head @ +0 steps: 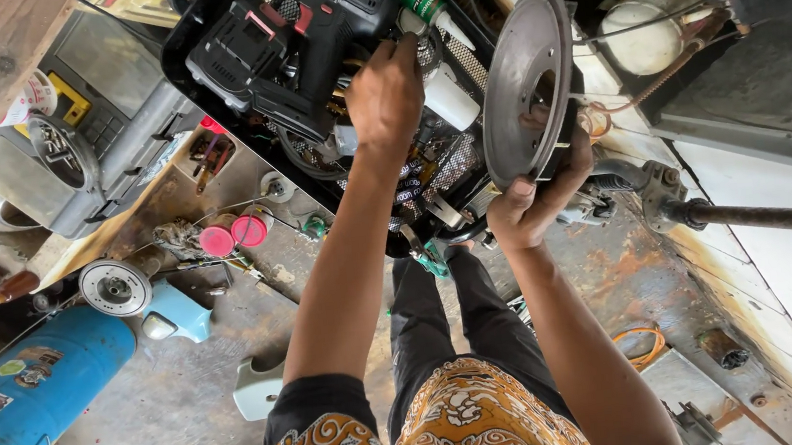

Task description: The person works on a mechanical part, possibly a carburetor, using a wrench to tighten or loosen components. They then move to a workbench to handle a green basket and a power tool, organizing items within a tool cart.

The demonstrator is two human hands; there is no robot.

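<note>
My right hand (538, 196) grips the lower rim of a round grey metal disc (521, 82) with a central opening, holding it upright on edge. My left hand (385, 94) reaches into a black mesh tool tray (205, 81), fingers curled down among the tools; what it touches is hidden. A black and red cordless drill (284, 43) lies in the tray just left of that hand, and a white tube (451, 99) lies between the hand and the disc.
A blue gas cylinder (27, 399) lies at the lower left, with a round metal hub (115, 287) and a pale blue part (178, 312) beside it. Two pink caps (232, 236) sit on the stained floor. A rusty shaft (768, 218) juts in from the right. An open grey case (83, 138) stands at the left.
</note>
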